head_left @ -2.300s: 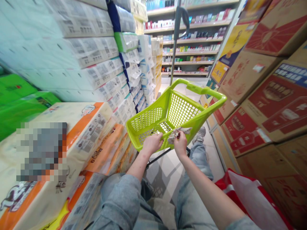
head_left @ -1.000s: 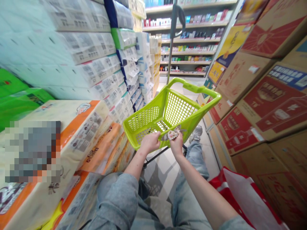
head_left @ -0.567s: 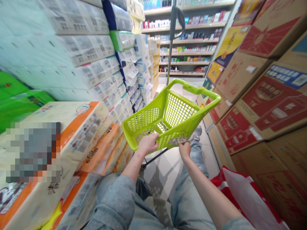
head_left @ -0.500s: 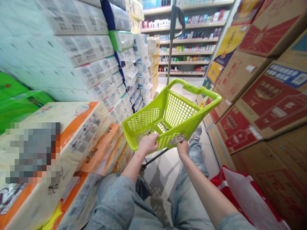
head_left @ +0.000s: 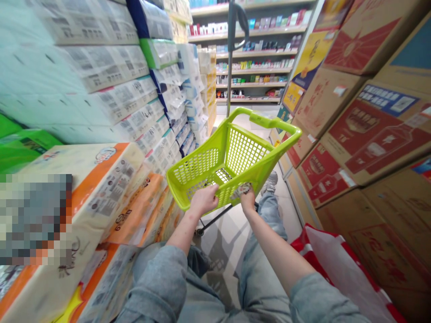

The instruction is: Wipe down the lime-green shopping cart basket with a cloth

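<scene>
Flr (head_left: 290,211) — L grip (head_left: 203,201) clasps basket (head_left: 259,169); R grip (head_left: 248,201) pinches rag (head_left: 242,189).

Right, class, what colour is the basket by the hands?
The basket is bright yellow-green, best seen in the head view.

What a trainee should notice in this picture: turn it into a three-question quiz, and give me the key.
1. Multiple choice. What does the right hand hold at the near side of the lime-green plastic basket with square holes?
A) a clear glass bottle
B) a crumpled, pale, patterned wad
C) a black metal key

2. True or false: the open red-and-white bag stands outside the basket, on the person's right.

3. Fill in: the left hand is closed over the basket's near ____.

Key: 1. B; 2. true; 3. rim
</scene>
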`<state>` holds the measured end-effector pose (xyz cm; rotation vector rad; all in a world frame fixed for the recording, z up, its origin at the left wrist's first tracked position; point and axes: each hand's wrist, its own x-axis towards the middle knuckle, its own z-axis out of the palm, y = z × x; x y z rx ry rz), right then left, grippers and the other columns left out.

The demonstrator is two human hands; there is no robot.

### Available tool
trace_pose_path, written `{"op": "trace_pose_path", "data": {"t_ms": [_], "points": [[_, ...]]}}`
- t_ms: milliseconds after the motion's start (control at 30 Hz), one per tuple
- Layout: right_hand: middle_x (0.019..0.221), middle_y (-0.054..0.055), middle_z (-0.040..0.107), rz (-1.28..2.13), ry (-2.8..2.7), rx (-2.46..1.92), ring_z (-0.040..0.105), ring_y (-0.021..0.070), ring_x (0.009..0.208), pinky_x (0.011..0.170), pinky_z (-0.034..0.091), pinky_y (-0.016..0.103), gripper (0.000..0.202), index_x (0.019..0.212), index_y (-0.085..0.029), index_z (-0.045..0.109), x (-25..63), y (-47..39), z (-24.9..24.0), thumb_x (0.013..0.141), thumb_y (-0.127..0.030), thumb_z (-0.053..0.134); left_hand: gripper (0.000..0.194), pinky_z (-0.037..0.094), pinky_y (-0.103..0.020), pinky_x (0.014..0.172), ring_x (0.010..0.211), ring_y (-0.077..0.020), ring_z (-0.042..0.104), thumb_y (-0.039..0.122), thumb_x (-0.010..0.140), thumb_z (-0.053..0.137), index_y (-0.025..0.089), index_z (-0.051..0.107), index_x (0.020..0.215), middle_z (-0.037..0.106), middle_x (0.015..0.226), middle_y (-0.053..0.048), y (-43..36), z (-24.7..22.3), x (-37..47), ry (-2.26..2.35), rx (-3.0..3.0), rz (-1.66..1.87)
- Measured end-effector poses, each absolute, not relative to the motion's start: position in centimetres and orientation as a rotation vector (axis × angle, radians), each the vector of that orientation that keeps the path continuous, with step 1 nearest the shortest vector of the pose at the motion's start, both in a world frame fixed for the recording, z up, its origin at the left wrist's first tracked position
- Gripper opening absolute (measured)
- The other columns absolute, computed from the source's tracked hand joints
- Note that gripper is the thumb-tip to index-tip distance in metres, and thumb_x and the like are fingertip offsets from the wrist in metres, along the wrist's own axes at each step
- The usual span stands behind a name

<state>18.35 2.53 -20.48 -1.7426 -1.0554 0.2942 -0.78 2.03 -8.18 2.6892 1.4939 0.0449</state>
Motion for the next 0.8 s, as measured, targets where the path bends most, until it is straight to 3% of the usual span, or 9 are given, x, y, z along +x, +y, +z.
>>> {"op": "trace_pose_path", "data": {"t_ms": [133,267,433,600,800], "points": [[0.071,0.007,0.062,0.319,-1.074,-1.914,0.058,0.0213,0.067,0.062,0.043,0.030,0.030,0.091,-0.015,0.057,19.0,2.5,-18.7,0.063,-0.015,0.046,0.024,0.044,-0.027,0.074,0.093,-0.0187,0.059,0.026,0.081,0.042,0.025,0.045,0.105,0.061,0.102,-0.003,1.9,-8.2,-0.3,1.511,2.670,0.026],[0.076,0.010,0.063,0.140,-1.658,-2.034,0.057,0.0207,0.068,0.062,0.039,0.028,0.019,0.087,-0.016,0.059,19.2,0.9,-15.6,0.070,-0.011,0.050,0.025,0.044,-0.026,0.076,0.096,-0.0180,0.058,0.027,0.082,0.042,0.025,0.044,0.106,0.061,0.105,-0.003,1.9,-8.0,-0.1,1.546,2.636,-0.004],[0.095,0.010,0.062,-0.285,-2.143,-1.564,0.052,0.0217,0.088,0.076,0.038,0.031,0.022,0.100,-0.018,0.058,18.1,-1.2,-10.0,0.087,-0.018,0.040,0.024,0.044,-0.027,0.074,0.093,-0.0182,0.059,0.027,0.082,0.042,0.025,0.045,0.105,0.061,0.101,-0.003,1.9,-8.0,-0.2,1.538,2.650,0.025],[0.109,0.010,0.057,-0.373,-2.215,-1.327,0.046,0.0226,0.102,0.090,0.032,0.036,0.028,0.113,-0.019,0.056,17.6,-0.1,-7.6,0.089,-0.023,0.042,0.021,0.044,-0.028,0.073,0.091,-0.0189,0.060,0.025,0.080,0.043,0.025,0.045,0.101,0.061,0.099,-0.003,1.7,-8.2,-0.2,1.518,2.686,0.041],[0.089,0.011,0.060,-0.392,-2.374,-1.405,0.048,0.0234,0.090,0.086,0.032,0.038,0.021,0.093,-0.014,0.061,17.5,1.8,-9.4,0.085,-0.019,0.041,0.025,0.045,-0.028,0.071,0.091,-0.0194,0.061,0.027,0.080,0.044,0.024,0.043,0.105,0.062,0.101,-0.003,1.5,-8.3,-0.5,1.505,2.681,0.081]]}}
